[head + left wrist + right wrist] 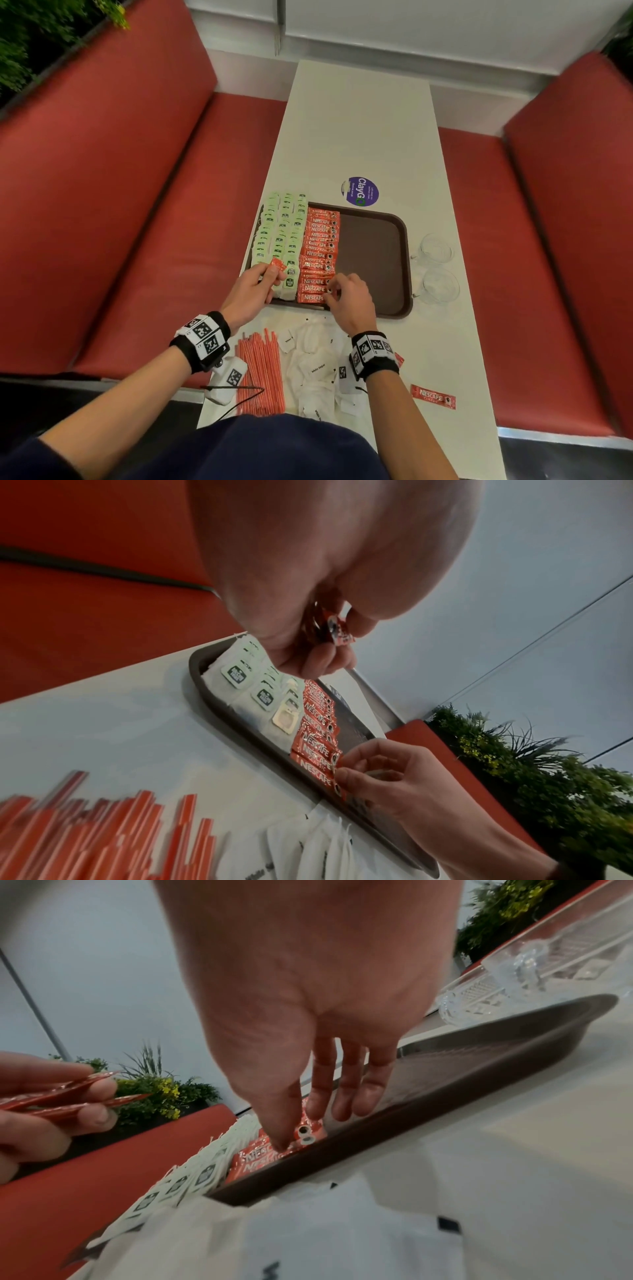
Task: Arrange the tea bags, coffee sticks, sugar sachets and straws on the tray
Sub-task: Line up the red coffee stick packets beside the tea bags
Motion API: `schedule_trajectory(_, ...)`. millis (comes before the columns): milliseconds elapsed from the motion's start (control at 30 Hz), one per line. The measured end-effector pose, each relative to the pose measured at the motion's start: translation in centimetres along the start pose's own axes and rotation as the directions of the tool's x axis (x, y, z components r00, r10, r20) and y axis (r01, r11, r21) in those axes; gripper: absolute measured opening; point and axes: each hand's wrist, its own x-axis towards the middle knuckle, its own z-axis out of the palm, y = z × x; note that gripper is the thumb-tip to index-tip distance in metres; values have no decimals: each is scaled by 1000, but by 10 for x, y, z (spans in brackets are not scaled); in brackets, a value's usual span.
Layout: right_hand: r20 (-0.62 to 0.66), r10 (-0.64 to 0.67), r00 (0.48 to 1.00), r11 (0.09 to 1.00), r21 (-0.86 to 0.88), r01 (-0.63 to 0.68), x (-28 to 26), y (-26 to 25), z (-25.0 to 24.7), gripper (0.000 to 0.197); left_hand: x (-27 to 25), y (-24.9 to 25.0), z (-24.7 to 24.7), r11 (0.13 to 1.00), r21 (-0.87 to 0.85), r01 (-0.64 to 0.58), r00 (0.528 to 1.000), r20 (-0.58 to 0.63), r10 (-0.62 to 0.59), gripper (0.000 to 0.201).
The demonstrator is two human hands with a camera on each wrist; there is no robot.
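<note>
Nearest the head camera: dark-clothed torso, two bare forearms, each wrist wearing a black band with printed square markers.

Left hand (252, 290): raised just over the near-left corner of the tray (401, 274); fingers curled, thumb and fingertips pinching a small bunch of held coffee sticks (277, 265), red ends fanned out past the fingers.

Right hand (349, 301): palm down at the tray's near edge; thumb and forefinger tips lay on the black-dotted end of the nearest stick in the coffee stick row (320, 253); whether they pinched it or only pressed on it could not be told. Remaining fingers extended loosely downward toward the tray floor.

Tray: dark brown, rounded corners, lying on the white table (359, 130). Left part held tea bags (281, 236), pale green with dark labels, in overlapping columns. Directly right of these, the red Nescafe coffee stick row, overlapping, running from far edge to near edge. Right half showed bare brown floor.

Off the tray, near side: straws (262, 373), red-and-white striped, in a loose bundle; beside them sugar sachets (317, 368), white, heaped. One loose coffee stick (433, 396) lay apart on the table at right.

Right of the tray: two clear glass cups (436, 267). Beyond the tray: round purple sticker (359, 191). Red benches (120, 205) flanked the table.
</note>
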Motion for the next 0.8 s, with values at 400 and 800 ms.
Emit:
schedule_trajectory(400, 33, -171, 985, 954, -244, 174, 19, -4, 11, 34, 0, 3, 0, 1000, 31, 0, 1000, 9, -1, 32)
schedule_trajectory(800, -100, -187, 977, 948, -277, 153, 14, -2, 27, 25, 0, 12, 4, 999, 51, -6, 1000, 7, 5, 32)
